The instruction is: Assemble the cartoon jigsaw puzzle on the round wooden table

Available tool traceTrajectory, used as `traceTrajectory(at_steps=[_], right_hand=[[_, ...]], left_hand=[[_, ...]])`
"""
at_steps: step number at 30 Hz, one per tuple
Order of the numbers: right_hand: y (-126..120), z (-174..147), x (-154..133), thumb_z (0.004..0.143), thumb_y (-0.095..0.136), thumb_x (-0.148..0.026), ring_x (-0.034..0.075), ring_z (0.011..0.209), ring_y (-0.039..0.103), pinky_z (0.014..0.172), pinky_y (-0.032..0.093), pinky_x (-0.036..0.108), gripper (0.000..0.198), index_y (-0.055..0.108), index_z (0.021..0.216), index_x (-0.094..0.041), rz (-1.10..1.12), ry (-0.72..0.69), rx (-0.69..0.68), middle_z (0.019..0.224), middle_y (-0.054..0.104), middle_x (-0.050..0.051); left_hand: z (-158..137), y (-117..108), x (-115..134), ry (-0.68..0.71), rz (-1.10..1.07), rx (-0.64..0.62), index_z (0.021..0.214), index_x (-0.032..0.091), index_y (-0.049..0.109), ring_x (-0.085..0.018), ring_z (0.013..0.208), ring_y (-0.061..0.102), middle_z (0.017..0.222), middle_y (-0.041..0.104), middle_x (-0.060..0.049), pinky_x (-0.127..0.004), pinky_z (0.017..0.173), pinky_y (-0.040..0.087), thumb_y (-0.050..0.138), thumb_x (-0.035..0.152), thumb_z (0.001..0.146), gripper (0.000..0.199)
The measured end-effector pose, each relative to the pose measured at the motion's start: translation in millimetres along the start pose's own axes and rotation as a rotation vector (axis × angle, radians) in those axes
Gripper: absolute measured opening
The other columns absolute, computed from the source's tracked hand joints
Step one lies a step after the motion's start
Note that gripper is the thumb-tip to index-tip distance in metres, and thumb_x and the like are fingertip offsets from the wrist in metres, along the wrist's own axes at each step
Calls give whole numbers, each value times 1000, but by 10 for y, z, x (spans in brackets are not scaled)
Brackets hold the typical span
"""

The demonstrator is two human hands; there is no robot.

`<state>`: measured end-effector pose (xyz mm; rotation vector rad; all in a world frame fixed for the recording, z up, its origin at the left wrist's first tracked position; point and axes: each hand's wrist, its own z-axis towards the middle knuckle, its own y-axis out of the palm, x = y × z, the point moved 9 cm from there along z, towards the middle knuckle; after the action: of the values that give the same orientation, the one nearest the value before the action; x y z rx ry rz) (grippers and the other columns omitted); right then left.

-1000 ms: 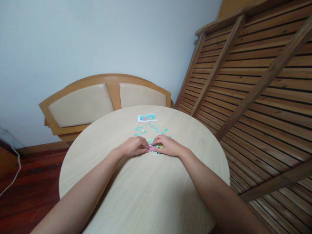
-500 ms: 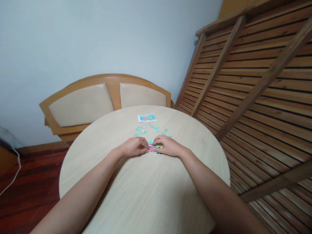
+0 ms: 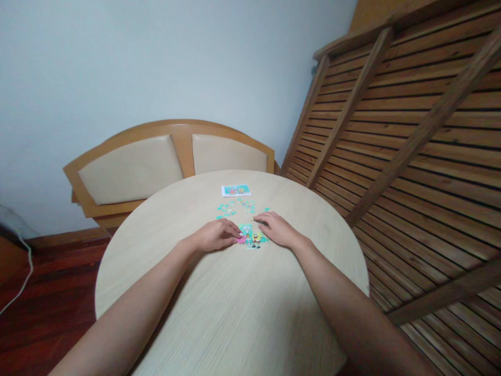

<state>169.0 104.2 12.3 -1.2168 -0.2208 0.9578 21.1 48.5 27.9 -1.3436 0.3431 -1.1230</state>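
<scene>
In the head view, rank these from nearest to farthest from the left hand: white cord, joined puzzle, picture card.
1. Joined puzzle: beside the left hand.
2. Picture card: toward the table's far edge.
3. White cord: far left, off the table.

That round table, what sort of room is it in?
Maybe a bedroom at home: what looks like a padded headboard by the wall, a slatted wooden frame on the right, and a round table with puzzle pieces.

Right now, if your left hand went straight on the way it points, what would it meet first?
The left hand would likely meet the partly built puzzle first, at its pink side; they may be touching, as depth is unclear.
</scene>
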Motion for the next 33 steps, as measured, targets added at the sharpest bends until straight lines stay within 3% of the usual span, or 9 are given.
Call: traceTrajectory(at_steps=[4, 10, 17, 26, 33], right_hand=[[66, 17, -3, 97, 51, -21, 23, 117, 58, 104, 43, 40, 31, 68, 123, -20, -44, 14, -27, 128, 67, 9], [-3, 9, 95, 92, 60, -22, 23, 109, 61, 99, 45, 37, 21, 74, 107, -21, -88, 105, -13, 111, 72, 8], [-64, 8, 119, 88, 64, -20, 23, 103, 64, 95, 46, 35, 14, 76, 96, -22, -71, 162, -1, 104, 75, 5], [-11, 20, 191, 90, 61, -20, 23, 105, 64, 97, 46, 36, 21, 74, 107, -20, -48, 172, 2, 110, 73, 9], [-91, -32, 350, 89, 62, -14, 22, 104, 64, 97, 46, 36, 17, 74, 98, -22, -8, 151, 34, 107, 71, 7]], left_hand=[[2, 22, -22, -8, 44, -8, 104, 21, 78, -21, 104, 68, 115, 73, -10, -32, 94, 50, 61, 26, 93, 21], [4, 20, -54, -46, 119, -24, 101, 22, 78, -19, 103, 68, 115, 73, -8, -29, 91, 50, 56, 25, 96, 23], [6, 18, -72, -67, 154, -10, 110, 22, 75, -21, 111, 66, 119, 72, -9, -32, 97, 50, 52, 30, 99, 27], [5, 23, -75, -55, 130, 9, 112, 22, 74, -21, 112, 66, 120, 72, -9, -35, 98, 51, 50, 33, 100, 28], [-6, 22, -86, -50, 132, 8, 112, 23, 74, -21, 112, 66, 120, 72, -9, -34, 98, 51, 49, 35, 101, 30]])
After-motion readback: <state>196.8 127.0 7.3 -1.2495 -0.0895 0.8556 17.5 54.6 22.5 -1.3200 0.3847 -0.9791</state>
